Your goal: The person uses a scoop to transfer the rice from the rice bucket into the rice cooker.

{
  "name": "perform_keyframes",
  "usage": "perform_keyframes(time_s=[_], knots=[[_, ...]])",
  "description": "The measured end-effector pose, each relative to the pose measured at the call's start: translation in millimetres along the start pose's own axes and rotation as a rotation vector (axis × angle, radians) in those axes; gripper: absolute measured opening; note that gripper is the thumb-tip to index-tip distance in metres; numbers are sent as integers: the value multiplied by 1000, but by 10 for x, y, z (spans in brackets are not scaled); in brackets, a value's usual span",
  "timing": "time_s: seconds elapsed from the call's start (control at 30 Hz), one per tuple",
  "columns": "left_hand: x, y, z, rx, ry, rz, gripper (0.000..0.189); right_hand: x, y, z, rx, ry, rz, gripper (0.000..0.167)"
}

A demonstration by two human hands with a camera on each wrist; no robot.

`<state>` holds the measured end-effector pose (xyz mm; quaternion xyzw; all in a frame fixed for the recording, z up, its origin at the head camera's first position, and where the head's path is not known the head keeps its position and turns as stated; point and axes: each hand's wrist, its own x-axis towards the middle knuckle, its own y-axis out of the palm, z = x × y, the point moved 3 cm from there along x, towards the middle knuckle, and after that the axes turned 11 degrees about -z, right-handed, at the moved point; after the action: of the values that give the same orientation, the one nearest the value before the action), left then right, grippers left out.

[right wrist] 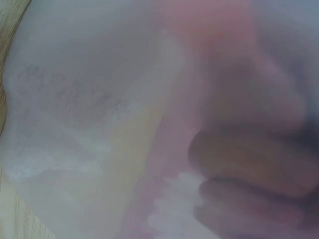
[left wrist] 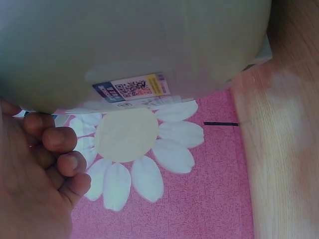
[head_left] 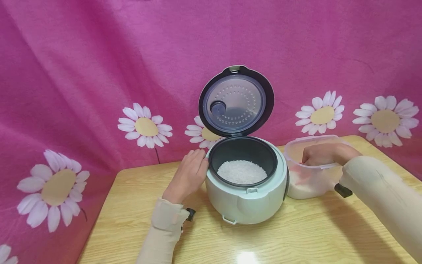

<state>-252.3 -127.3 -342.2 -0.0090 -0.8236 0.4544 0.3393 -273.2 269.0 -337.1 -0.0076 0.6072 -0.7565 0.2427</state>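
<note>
A pale green rice cooker (head_left: pixel 245 205) stands on the table, its lid (head_left: pixel 235 104) raised and white rice (head_left: pixel 242 172) lying in the dark inner pot. My left hand (head_left: pixel 189 172) rests against the cooker's upper left side. In the left wrist view its fingers (left wrist: pixel 60 139) are loosely bent beside the cooker wall. My right hand (head_left: pixel 321 154) reaches down into a clear plastic container (head_left: pixel 304 138) of rice on the right. Its curled fingers (right wrist: pixel 254 164) grip a pink-red item (right wrist: pixel 209 20), blurred through the plastic; its shape is hidden.
The light wooden table (head_left: pixel 132 220) carries the cooker and the container side by side, almost touching. A pink cloth (head_left: pixel 165 55) with daisies hangs right behind the table. The raised lid stands up close to this cloth.
</note>
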Motion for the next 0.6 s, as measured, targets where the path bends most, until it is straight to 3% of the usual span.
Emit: perform_keyframes(time_s=[0.13,0.43,0.6], knots=[[-11,-7,-1,-6,-10,1,17,7,1,1,57,32,11,18],[-6,-21,-15,-6,14,-19,18,8,-18,10,32,12,-7,19],[-1,-16,-13,-6,-7,0,17,2,-35,18,-3,-1,-50,22]])
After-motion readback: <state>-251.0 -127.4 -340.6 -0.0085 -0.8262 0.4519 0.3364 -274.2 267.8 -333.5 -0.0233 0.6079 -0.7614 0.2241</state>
